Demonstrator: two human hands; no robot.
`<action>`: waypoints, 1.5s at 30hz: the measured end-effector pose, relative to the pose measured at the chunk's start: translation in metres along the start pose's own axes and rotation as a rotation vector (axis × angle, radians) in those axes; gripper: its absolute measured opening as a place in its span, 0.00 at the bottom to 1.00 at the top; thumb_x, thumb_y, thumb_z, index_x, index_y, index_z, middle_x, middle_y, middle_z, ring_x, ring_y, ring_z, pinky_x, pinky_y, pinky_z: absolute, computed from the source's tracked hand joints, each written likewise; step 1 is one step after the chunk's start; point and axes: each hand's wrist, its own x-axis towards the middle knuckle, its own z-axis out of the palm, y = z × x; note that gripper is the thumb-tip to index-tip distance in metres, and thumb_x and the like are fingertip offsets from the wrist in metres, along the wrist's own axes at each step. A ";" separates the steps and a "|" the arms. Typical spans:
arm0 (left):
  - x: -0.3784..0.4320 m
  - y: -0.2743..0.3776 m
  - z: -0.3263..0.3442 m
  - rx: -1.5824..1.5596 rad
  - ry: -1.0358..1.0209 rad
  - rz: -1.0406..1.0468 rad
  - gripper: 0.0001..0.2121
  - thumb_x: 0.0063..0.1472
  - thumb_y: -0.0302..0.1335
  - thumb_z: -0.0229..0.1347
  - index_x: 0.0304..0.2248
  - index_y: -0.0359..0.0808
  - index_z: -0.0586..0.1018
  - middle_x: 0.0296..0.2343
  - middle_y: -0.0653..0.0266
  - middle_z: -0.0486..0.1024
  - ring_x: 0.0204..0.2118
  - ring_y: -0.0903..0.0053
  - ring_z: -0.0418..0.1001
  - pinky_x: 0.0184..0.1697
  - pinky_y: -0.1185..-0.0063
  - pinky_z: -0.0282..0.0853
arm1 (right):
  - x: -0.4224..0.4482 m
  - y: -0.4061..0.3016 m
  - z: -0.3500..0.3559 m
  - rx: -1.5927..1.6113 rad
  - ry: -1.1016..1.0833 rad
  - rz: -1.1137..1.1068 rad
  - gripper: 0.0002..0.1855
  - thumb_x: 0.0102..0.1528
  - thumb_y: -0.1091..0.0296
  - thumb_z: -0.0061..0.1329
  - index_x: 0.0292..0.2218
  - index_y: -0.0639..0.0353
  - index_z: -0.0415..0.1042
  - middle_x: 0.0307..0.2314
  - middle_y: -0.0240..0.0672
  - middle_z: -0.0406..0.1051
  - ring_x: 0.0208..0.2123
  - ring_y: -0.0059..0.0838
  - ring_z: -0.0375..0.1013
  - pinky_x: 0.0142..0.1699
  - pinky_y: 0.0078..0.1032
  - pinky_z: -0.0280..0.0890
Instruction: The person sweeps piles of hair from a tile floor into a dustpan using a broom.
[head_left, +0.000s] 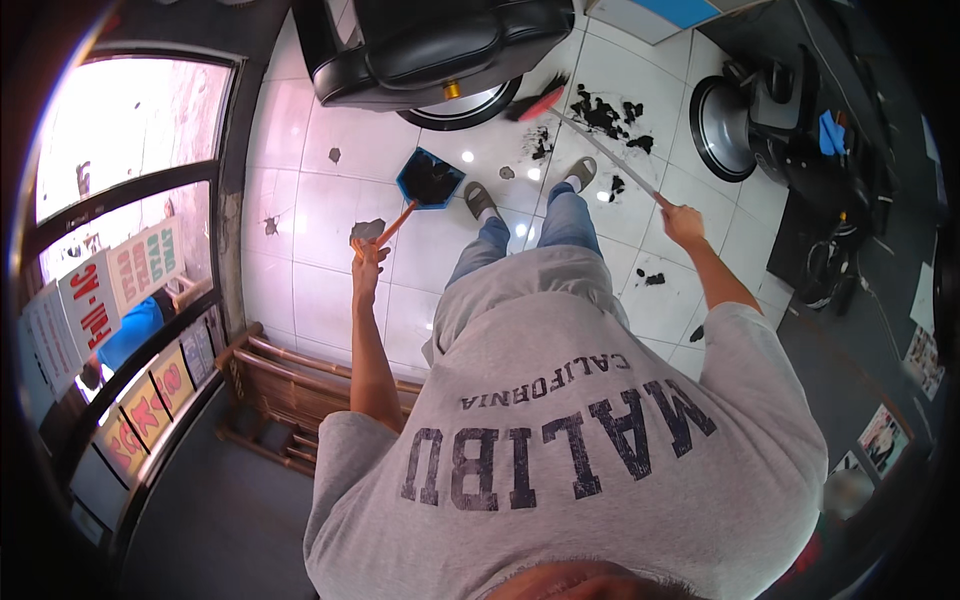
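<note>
My left hand (367, 262) is closed around the orange handle (396, 227) of a blue dustpan (403, 182), whose pan rests on the white tiled floor with dark hair clippings (431, 178) inside. In my right hand (681, 223) is the pale pole (611, 157) of a broom. The broom's red head (541, 103) with dark bristles is down on the tiles beside the black chair's round base. Clumps of cut black hair (600, 116) lie on the floor to the right of the broom head, and smaller tufts (651, 277) lie nearer my right side.
A black padded salon chair (442, 52) stands ahead on a round metal base (465, 109). Another chair base (724, 129) is at the right, near cables (874, 292) and equipment. A slatted wooden bench (300, 375) and glass door (135, 112) are at the left. Some tiles have broken patches (367, 231).
</note>
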 end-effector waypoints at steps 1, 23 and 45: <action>0.008 0.013 0.008 0.020 -0.009 0.010 0.33 0.63 0.56 0.34 0.48 0.32 0.69 0.34 0.56 0.77 0.39 0.74 0.74 0.35 0.78 0.65 | 0.008 -0.014 0.009 0.097 0.027 0.052 0.28 0.56 0.62 0.41 0.57 0.29 0.56 0.25 0.46 0.74 0.27 0.47 0.75 0.35 0.42 0.69; 0.116 0.141 0.173 0.498 -0.387 0.365 0.34 0.62 0.56 0.31 0.43 0.30 0.72 0.33 0.50 0.77 0.32 0.63 0.77 0.40 0.72 0.69 | -0.026 -0.194 0.016 1.865 -0.031 0.714 0.26 0.55 0.66 0.44 0.56 0.46 0.62 0.12 0.25 0.54 0.09 0.15 0.48 0.13 0.19 0.43; 0.174 0.128 0.218 0.748 -0.334 0.252 0.35 0.62 0.54 0.29 0.43 0.28 0.73 0.40 0.37 0.71 0.48 0.47 0.67 0.52 0.62 0.61 | -0.032 -0.227 -0.020 1.975 -0.191 0.588 0.25 0.54 0.67 0.44 0.53 0.58 0.63 0.11 0.24 0.57 0.09 0.16 0.51 0.13 0.20 0.45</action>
